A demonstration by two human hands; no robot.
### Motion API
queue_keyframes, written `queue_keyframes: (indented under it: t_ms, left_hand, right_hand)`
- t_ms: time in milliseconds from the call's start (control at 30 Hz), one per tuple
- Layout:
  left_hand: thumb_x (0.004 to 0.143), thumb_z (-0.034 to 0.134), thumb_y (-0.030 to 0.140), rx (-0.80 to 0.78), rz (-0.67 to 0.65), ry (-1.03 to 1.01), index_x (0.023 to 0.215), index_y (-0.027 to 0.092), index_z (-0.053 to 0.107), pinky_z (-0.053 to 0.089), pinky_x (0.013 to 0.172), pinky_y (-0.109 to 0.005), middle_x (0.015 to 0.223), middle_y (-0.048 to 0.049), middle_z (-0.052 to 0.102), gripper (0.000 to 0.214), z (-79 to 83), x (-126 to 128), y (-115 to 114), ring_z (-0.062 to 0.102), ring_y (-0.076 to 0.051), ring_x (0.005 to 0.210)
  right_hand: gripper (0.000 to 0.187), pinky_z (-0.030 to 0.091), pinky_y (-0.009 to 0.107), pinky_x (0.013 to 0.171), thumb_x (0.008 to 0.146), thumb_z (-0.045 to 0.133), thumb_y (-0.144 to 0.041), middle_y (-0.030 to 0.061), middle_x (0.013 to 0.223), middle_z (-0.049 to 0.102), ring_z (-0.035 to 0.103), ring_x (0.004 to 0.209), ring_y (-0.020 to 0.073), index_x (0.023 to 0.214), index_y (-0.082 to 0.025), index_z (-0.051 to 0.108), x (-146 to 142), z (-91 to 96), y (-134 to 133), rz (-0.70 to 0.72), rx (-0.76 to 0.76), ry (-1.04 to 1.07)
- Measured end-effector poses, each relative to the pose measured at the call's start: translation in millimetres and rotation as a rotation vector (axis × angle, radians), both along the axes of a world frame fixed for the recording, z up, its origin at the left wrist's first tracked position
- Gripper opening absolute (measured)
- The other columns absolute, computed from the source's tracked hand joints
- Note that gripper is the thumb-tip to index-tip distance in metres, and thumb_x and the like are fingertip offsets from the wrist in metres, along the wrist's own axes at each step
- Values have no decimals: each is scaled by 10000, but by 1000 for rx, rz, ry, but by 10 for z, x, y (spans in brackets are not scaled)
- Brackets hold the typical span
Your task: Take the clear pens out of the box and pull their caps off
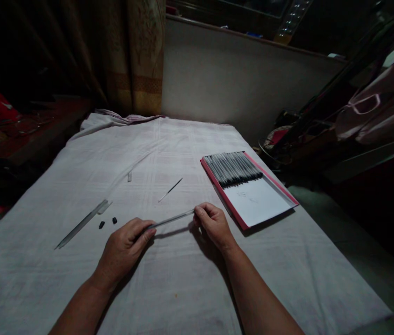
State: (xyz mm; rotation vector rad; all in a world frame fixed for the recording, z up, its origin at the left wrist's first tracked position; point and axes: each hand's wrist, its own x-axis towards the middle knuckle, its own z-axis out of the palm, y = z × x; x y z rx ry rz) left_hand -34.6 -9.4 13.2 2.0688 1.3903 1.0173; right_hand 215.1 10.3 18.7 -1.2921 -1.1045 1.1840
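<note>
A slim clear pen (174, 218) is stretched between my hands, just above the cloth. My left hand (127, 244) pinches its left end, and my right hand (213, 223) grips the right end with the fingertips. Beyond the pen lies a thin dark refill (171, 189) with a pale lower part. Left of my left hand are two small black plugs (101, 224). Further left, several clear pen pieces (81, 224) lie bunched together on the cloth. A small clear cap (129, 177) rests farther back.
To the right, a shallow red-edged box (225, 197) holds a row of black-tipped pens (232, 167) over its white bottom. A pale checked cloth (183, 288) covers the table. A curtain (144, 60) and a wall (225, 74) stand behind it.
</note>
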Motion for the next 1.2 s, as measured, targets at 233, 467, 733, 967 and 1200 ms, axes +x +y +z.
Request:
queue_keyframes:
  t_ms: [233, 467, 733, 967, 1200]
  left_hand:
    - [929, 586, 465, 11, 25, -37, 945, 247, 755, 554, 678, -250, 811, -16, 735, 277, -11, 9, 5, 703, -156, 721]
    - [924, 584, 473, 8, 19, -43, 933, 250, 762, 559, 676, -258, 804, -23, 737, 285, -35, -6, 27, 705, -161, 716]
    - [919, 582, 489, 19, 49, -65, 900, 234, 754, 553, 674, -261, 802, -27, 746, 308, -67, 41, 24, 703, -160, 707]
    - [876, 598, 485, -55, 253, -135, 1292, 242, 617, 565, 642, -269, 1028, -46, 720, 482, -64, 31, 41, 678, -138, 708]
    - [870, 572, 466, -56, 259, -98, 1304, 246, 595, 576, 676, -283, 1061, -52, 734, 487, -91, 45, 61, 695, -143, 722]
  right_hand:
    - [484, 400, 241, 471, 751, 705, -657, -22, 519, 577, 481, 459, 105, 642, -197, 596, -4, -21, 3, 25, -9, -10]
    - [442, 433, 245, 471, 691, 766, -614, -16, 557, 614, 505, 462, 105, 655, -202, 612, -41, -2, 13, -8, 1, 19]
    - [455, 391, 201, 423, 626, 825, -560, -2, 663, 672, 538, 475, 93, 855, -195, 681, -134, 63, -9, -46, -115, 219]
    - [316, 445, 239, 466, 656, 812, -461, 28, 685, 705, 589, 545, 136, 775, -189, 703, 61, 122, 87, -97, 30, 45]
    - [223, 528, 346, 699, 744, 692, -385, 72, 738, 736, 682, 688, 220, 793, -167, 689, 775, 374, 761, -620, 205, -481]
